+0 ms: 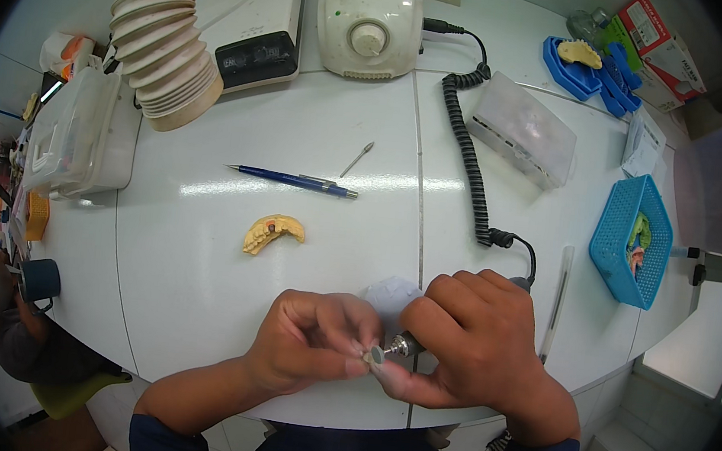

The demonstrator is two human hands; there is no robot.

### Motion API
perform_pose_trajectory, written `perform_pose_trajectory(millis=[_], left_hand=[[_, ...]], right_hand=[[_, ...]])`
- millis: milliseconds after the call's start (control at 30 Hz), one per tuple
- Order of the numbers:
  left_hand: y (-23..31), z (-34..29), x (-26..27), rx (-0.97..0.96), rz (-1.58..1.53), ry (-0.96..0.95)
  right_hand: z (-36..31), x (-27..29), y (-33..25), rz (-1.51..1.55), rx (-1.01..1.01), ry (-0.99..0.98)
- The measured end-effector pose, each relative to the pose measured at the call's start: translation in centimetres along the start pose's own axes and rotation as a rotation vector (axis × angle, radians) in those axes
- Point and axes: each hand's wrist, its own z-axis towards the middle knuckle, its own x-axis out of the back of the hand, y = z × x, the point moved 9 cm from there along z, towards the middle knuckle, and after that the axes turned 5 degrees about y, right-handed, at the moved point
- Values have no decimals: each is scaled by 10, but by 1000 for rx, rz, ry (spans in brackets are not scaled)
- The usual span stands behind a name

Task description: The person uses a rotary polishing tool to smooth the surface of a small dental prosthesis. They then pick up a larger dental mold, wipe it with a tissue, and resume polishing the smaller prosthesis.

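My right hand (484,342) is wrapped around a rotary handpiece (407,344) with a small grey disc (377,354) at its tip. Between the thumb and fingers of my left hand (302,342) is a small pale piece (367,359), its kind too small to make out. The disc is right beside that piece; whether they touch I cannot tell. Behind the fingers sits a whitish rounded object (392,295), partly hidden. Farther off lie a yellow dental arch model (274,233), a blue mechanical pencil (291,181) and a metal bur (357,158).
A black coiled cord (466,149) links the handpiece to a cream control unit (369,26). An extraction hose (157,41) hangs at the far left. To the right are a clear plastic box (522,128), a pen (558,301) and a blue basket (633,243). Someone sits at left (12,331).
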Motion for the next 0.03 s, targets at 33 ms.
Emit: perform_pose_trajectory(millis=[33], left_hand=[[0,-1,1,-15,21,-13]], right_hand=[[1,2,1,-1,-11,3]])
